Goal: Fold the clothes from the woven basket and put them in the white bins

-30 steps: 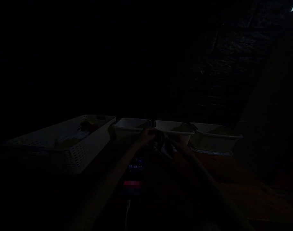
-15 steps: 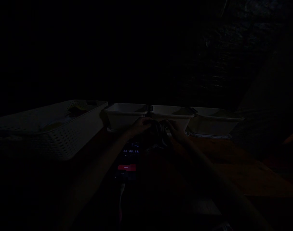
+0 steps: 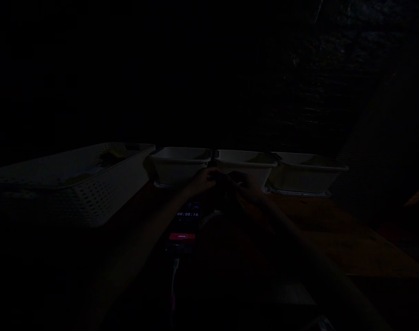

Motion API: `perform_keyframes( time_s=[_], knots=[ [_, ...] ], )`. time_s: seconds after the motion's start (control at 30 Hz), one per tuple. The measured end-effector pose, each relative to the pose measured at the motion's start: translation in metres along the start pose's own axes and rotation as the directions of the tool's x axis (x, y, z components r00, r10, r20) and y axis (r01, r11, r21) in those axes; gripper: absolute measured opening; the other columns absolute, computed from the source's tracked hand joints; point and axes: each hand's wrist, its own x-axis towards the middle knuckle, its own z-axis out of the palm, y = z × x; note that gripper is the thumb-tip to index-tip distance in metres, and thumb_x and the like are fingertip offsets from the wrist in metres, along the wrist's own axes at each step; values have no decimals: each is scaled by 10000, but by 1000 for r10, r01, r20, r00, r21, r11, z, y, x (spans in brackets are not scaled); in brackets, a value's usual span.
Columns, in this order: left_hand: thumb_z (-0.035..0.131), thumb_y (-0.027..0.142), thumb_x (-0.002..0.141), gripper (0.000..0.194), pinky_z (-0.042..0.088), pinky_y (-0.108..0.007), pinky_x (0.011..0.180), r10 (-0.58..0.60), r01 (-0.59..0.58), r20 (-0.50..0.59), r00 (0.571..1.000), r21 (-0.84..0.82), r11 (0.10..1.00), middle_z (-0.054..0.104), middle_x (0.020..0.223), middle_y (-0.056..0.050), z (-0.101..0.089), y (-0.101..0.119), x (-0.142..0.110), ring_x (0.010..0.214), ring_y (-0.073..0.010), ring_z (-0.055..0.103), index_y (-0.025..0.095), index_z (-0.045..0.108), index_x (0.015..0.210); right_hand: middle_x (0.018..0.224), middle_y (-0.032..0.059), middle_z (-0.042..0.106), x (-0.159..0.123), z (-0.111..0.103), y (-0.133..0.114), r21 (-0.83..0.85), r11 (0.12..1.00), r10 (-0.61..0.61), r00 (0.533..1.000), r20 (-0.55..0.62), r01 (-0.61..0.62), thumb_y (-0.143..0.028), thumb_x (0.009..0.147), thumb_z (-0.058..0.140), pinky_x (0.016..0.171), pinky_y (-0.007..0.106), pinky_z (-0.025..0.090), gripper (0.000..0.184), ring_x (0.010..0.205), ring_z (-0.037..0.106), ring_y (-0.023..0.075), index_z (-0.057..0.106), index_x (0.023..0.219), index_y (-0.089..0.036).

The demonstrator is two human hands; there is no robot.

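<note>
The view is very dark. My left hand (image 3: 204,178) and my right hand (image 3: 246,185) are close together before the middle white bin (image 3: 246,163), fingers curled inward. Between and under them is a dark, limp-looking thing (image 3: 234,202), perhaps cloth; both hands seem to hold its upper part. Its outline and kind are lost in the shadow. A small patterned light patch (image 3: 211,216) shows below it on the table. To the left of it lies a phone (image 3: 182,225) with a lit timer screen.
At the left stands a long white perforated basket (image 3: 102,197) with dark and yellowish things inside. Two more white bins, left (image 3: 180,170) and right (image 3: 308,177), flank the middle one on the wooden table (image 3: 333,230). A cable (image 3: 174,276) runs from the phone. Part of another person's arm (image 3: 418,194) shows at the right.
My hands have drawn closer together, and my right hand has turned inward over the dark thing. Its lighter stripes no longer show. The view has shifted slightly.
</note>
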Motion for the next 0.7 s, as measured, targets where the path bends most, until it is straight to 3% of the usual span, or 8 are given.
perform_keyframes(
  time_s=[0.23, 0.4, 0.57, 0.7],
  knots=[
    [494, 28, 651, 318, 471, -314, 847, -22, 25, -92, 995, 33, 999, 672, 930, -44, -13, -10, 4, 895, -164, 625, 135, 649, 908, 828, 56, 638, 4, -1, 11, -62, 998, -7, 999, -41, 4, -293, 816, 483, 617, 182, 401, 220, 715, 576, 105, 599, 874, -116],
    [521, 56, 638, 237, 477, -316, 821, -29, 46, -213, 977, 75, 996, 676, 857, -32, -29, -11, 7, 860, -178, 625, 131, 657, 817, 836, 54, 623, 8, -20, 36, -86, 995, 38, 974, -222, -58, -253, 717, 526, 668, 219, 423, 219, 757, 565, 131, 595, 875, -117],
    [581, 93, 639, 195, 446, -324, 866, 73, -54, -162, 984, 117, 992, 659, 884, -30, -41, 5, 4, 901, -178, 607, 134, 641, 821, 923, 72, 603, 5, -47, 38, 292, 951, 235, 850, -471, -102, -303, 696, 503, 649, 229, 458, 286, 794, 568, 147, 555, 931, -148],
    [605, 131, 655, 185, 449, -313, 819, 127, -131, 48, 991, 96, 987, 630, 894, -29, -41, 21, -2, 883, -167, 588, 143, 623, 839, 1026, 55, 593, 1, -65, 28, 483, 872, 374, 743, -555, -78, -403, 728, 484, 631, 203, 453, 368, 804, 569, 128, 531, 1024, -189]
  ],
)
